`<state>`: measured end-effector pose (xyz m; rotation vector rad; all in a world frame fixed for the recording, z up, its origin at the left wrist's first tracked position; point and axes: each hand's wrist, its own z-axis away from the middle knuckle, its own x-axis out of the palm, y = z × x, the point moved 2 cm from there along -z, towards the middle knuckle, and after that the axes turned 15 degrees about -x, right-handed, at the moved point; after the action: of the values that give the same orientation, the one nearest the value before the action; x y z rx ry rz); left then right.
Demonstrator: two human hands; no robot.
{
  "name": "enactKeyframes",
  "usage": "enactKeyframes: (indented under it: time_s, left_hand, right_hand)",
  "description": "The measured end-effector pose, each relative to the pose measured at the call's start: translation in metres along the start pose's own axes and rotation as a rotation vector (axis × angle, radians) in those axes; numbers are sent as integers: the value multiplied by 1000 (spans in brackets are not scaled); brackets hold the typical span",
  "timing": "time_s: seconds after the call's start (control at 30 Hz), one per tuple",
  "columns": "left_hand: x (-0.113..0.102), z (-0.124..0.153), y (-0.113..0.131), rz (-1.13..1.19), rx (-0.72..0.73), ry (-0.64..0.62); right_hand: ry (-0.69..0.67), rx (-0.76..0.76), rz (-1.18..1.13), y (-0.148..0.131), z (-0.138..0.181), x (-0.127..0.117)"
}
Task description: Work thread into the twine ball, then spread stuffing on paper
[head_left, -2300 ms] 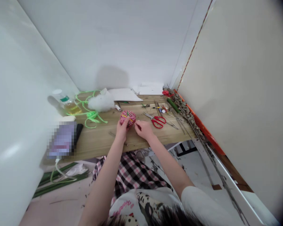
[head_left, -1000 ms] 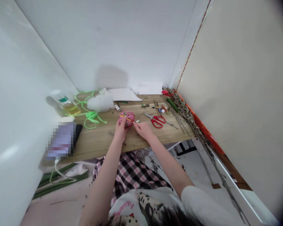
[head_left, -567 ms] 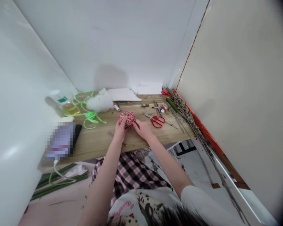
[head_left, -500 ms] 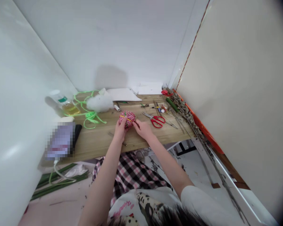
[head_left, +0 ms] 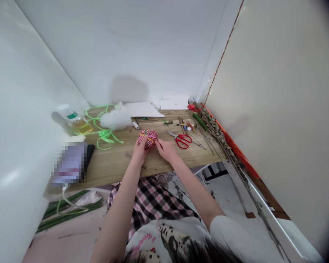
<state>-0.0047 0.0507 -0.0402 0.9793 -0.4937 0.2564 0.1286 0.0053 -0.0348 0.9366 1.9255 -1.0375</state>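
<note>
A red-and-white ball of twisted string (head_left: 151,134), with bits of yellow and green on it, is held just above the near half of the wooden table (head_left: 106,164). My left hand (head_left: 140,149) grips it from the left, thumb on top and fingers beneath. At its right side is my right hand (head_left: 165,149), fingers pinched together against the ball; whatever lies between the fingertips is too small to make out. Red-handled scissors (head_left: 183,140) lie right of my right hand, blades pointing to the back left.
White stuffing (head_left: 116,119) and bright green cord (head_left: 106,136) lie at the left, near a bottle of yellow liquid (head_left: 82,126) and a blurred phone (head_left: 70,164). White paper (head_left: 144,109) is at the back. Dried stems (head_left: 219,133) line the right edge by an orange strip (head_left: 238,153).
Almost nothing differs. Both hands stay at the ball, with only a very slight shift of the right fingers.
</note>
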Motion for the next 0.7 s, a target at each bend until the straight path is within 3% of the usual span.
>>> enactKeyframes:
  time_s: [0.4, 0.7]
  left_hand:
    - [-4, -3, 2, 37, -31, 11]
    - [-4, -2, 3, 43, 5, -7]
  right_hand:
    - [158, -43, -16, 4, 3, -2]
    - [116, -96, -8, 2, 2, 0]
